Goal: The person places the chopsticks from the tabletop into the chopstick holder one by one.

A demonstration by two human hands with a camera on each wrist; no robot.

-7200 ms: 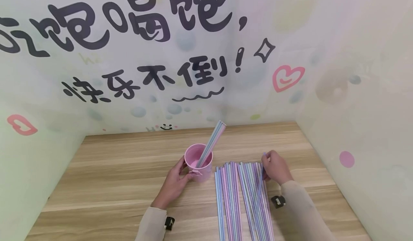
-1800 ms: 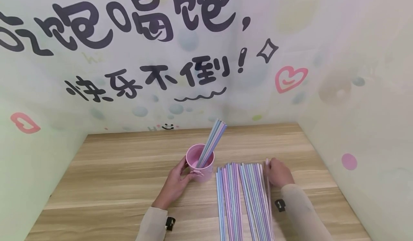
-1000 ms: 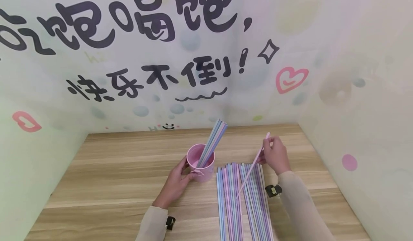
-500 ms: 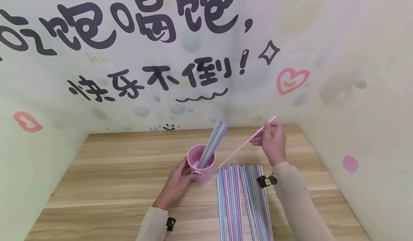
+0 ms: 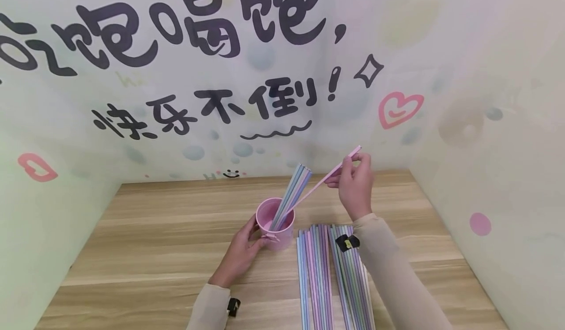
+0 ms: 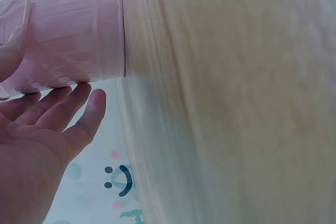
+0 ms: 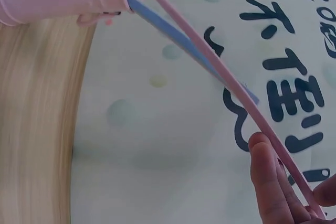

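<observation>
A small pink bucket (image 5: 279, 241) stands on the table, and my left hand (image 5: 240, 251) holds its side. In the left wrist view the thumb lies on one side of the bucket (image 6: 73, 30) and the fingers on another. A bundle of blue, grey and lilac straws (image 5: 290, 195) leans to the right inside it. Up to the right, my right hand (image 5: 356, 188) pinches a pink straw (image 5: 321, 181) near its upper end. Its lower end overlaps the bucket's mouth; in the right wrist view the pink straw (image 7: 231, 80) crosses a blue one.
Pastel straws lie side by side on the wooden table (image 5: 176, 232) in a blue group (image 5: 302, 281), a middle group (image 5: 320, 281) and a right group (image 5: 353, 281). The right forearm passes over part of the last. Printed walls (image 5: 176, 148) border the table.
My right hand has picked up the pink straw from the right group, raised it and brought it left, its lower end now at the bucket's mouth. My left hand stays on the bucket.
</observation>
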